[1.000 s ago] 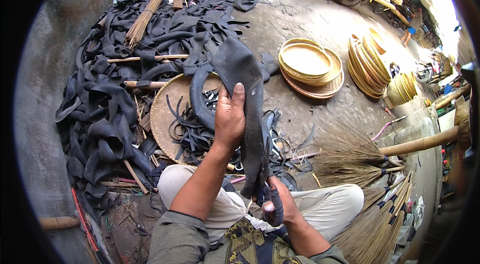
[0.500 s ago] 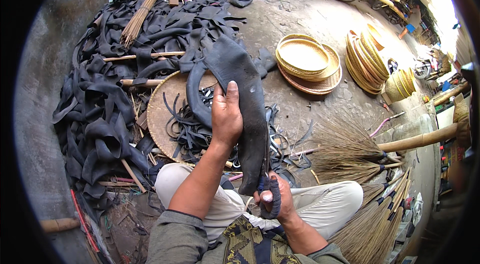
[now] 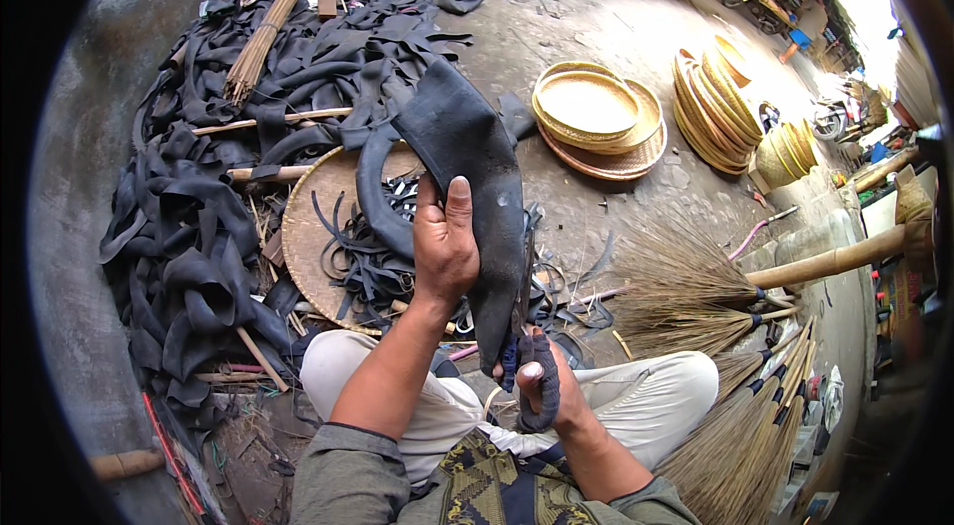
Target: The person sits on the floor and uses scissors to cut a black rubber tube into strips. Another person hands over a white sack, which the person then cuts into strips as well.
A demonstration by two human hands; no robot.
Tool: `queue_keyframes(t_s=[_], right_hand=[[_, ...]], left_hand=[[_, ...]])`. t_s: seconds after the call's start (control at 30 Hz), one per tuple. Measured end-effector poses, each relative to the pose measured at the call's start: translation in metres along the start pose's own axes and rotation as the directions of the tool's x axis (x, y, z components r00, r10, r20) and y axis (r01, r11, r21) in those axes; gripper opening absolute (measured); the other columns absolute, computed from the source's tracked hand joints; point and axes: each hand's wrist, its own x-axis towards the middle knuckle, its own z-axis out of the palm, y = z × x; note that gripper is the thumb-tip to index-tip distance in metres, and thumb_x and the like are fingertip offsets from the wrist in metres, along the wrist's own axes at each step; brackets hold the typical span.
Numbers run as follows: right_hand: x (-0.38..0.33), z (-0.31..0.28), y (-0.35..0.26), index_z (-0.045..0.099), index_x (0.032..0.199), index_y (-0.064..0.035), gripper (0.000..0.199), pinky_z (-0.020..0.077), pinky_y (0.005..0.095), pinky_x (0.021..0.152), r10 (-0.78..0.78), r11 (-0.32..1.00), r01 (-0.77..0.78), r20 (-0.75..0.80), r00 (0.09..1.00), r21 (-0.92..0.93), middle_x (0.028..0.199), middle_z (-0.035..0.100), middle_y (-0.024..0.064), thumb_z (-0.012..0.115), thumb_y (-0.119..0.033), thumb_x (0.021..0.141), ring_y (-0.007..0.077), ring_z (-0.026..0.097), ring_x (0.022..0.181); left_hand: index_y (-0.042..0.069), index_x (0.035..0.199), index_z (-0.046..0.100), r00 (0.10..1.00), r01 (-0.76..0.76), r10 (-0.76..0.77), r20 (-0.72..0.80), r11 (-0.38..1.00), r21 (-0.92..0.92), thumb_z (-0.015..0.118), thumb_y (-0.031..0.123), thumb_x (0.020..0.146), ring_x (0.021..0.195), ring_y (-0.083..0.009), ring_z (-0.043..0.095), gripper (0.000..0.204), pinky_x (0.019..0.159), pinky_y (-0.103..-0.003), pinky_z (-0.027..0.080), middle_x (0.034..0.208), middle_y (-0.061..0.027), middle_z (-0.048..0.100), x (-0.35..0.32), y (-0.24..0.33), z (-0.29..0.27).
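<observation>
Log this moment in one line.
left hand: grips rubber sheet | right hand: holds scissors by sheet's right edge | ahead: strips on tray

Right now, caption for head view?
Left hand holds black rubber; right hand grips scissors at its edge, brooms at right.

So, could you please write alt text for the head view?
A person's left hand holds a broad black rubber sheet; the right hand grips a dark-handled scissor-like tool beside it. Beyond lies a round tan woven tray with black strips.
</observation>
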Motion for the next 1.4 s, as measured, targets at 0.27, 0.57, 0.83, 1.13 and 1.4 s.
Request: queue_keyframes(t_s=[0.27, 0.57, 0.83, 1.13, 1.4], right_hand=[[-0.005, 0.008, 0.008, 0.058, 0.108, 0.0017, 0.062, 0.0473, 0.0256, 0.061, 0.189, 0.915, -0.184, 0.022, 0.982, 0.359, 0.073, 0.061, 0.0065, 0.073, -0.056, 0.092, 0.0130, 0.058, 0.065], [0.009, -0.001, -0.001, 0.059, 0.107, 0.0034, 0.067, 0.0489, 0.0273, 0.059, 0.078, 0.977, -0.070, -0.030, 0.997, 0.203, 0.072, 0.061, 0.0059, 0.066, -0.062, 0.094, 0.0135, 0.060, 0.065], [0.004, -0.006, 0.004, 0.059, 0.108, 0.0038, 0.056, 0.0449, 0.0242, 0.059, 0.192, 0.920, -0.209, 0.083, 0.978, 0.333, 0.072, 0.060, 0.0052, 0.081, -0.044, 0.087, 0.0110, 0.056, 0.064], [-0.002, 0.006, 0.008, 0.057, 0.115, 0.0005, 0.077, 0.0409, 0.0219, 0.061, 0.223, 0.946, -0.254, 0.163, 0.961, 0.204, 0.080, 0.060, 0.0011, 0.081, -0.062, 0.079, 0.0060, 0.051, 0.067], [0.002, 0.007, -0.009, 0.055, 0.123, 0.0003, 0.090, 0.0407, 0.0224, 0.066, 0.251, 0.948, -0.274, 0.152, 0.956, 0.159, 0.089, 0.059, 0.0030, 0.073, -0.076, 0.079, 0.0069, 0.051, 0.075]], left_hand=[[0.001, 0.136, 0.052, 1.000, 0.010, -0.013, -0.026, 0.992, -0.128, 0.048, 0.027, 0.111, 0.107, -0.0120, 0.059, 0.036, 0.099, -0.027, 0.045, 0.124, -0.0061, 0.064, 0.002, -0.002, -0.002], [0.002, 0.139, 0.051, 0.993, 0.045, -0.037, 0.114, 0.997, -0.068, 0.048, 0.028, 0.111, 0.114, -0.0111, 0.055, 0.039, 0.102, -0.026, 0.042, 0.130, -0.0050, 0.062, -0.010, -0.009, -0.003], [0.002, 0.142, 0.047, 0.976, 0.211, -0.175, 0.128, 0.898, -0.385, 0.045, 0.025, 0.112, 0.116, -0.0125, 0.059, 0.038, 0.103, -0.028, 0.045, 0.131, -0.0064, 0.062, 0.011, 0.013, -0.021], [0.002, 0.126, 0.056, 0.996, 0.087, -0.088, -0.004, 0.992, -0.087, 0.048, 0.035, 0.111, 0.102, -0.0084, 0.057, 0.038, 0.094, -0.026, 0.047, 0.113, -0.0023, 0.065, 0.021, 0.000, -0.019], [0.000, 0.126, 0.055, 0.995, 0.103, -0.104, 0.009, 0.992, 0.077, 0.047, 0.034, 0.111, 0.102, -0.0097, 0.056, 0.037, 0.094, -0.027, 0.046, 0.112, -0.0039, 0.065, 0.011, -0.003, -0.014]])
